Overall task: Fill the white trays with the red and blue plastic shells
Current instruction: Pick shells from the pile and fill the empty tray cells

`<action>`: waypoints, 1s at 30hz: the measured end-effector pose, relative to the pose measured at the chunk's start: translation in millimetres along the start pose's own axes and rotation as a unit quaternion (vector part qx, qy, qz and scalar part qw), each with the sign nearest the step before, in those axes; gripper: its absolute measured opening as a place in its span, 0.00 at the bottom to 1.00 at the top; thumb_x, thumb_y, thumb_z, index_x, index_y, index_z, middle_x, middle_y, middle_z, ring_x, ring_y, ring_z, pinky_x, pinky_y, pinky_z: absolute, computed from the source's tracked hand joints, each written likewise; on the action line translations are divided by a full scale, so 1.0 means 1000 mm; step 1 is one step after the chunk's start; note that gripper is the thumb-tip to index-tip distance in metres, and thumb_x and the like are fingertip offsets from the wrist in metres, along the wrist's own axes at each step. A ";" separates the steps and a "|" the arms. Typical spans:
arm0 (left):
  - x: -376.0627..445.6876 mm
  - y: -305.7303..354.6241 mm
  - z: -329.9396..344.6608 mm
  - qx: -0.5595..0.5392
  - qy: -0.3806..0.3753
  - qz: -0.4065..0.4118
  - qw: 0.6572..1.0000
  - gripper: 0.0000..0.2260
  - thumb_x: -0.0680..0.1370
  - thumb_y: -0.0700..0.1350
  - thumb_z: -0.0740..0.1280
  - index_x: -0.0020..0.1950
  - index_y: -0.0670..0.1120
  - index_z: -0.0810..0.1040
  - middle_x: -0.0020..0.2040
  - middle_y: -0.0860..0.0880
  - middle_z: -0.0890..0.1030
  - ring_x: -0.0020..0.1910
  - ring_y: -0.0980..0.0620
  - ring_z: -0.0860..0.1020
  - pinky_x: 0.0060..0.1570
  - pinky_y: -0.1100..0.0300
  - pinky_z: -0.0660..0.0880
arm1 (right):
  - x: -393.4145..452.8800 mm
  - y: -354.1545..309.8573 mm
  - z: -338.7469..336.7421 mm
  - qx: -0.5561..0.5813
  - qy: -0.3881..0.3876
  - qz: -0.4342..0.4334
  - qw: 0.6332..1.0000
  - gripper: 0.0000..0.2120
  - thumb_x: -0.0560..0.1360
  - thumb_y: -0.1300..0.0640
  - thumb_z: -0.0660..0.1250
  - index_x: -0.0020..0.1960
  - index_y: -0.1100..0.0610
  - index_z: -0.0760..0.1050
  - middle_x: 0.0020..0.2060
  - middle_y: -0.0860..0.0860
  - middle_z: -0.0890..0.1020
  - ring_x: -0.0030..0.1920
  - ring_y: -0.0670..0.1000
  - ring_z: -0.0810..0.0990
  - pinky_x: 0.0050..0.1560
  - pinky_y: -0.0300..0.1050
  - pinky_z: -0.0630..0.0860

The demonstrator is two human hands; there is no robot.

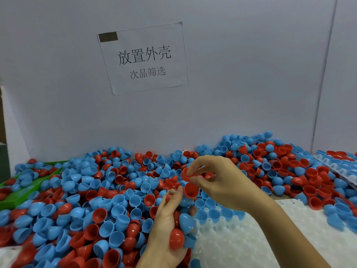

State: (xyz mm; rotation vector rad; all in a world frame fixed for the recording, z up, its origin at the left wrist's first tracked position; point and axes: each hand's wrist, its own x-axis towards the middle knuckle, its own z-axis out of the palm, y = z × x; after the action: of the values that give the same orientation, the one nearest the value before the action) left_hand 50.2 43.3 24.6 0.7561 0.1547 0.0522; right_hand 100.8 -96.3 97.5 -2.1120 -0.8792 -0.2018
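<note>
Shells, red and blue, are lying heaped across the table around the white tray. My left hand is clutching several shells against its palm. My right hand is pinching a red shell between thumb and fingertips, above the tray's far edge.
</note>
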 end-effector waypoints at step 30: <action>0.003 -0.006 -0.006 0.090 -0.011 0.045 0.995 0.15 0.63 0.46 0.78 0.41 0.47 0.74 0.45 0.37 0.84 0.28 0.48 0.75 0.28 0.58 0.77 | -0.013 0.032 -0.053 -0.130 0.049 0.099 0.985 0.06 0.77 0.60 0.71 0.46 0.49 0.83 0.36 0.44 0.85 0.38 0.44 0.84 0.44 0.42 0.83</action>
State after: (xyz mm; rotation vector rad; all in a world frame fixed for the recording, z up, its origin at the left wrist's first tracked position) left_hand 52.3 43.3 16.0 0.9439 0.1053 0.1165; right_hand 120.2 -156.4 106.1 -2.3926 -0.6067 -0.3273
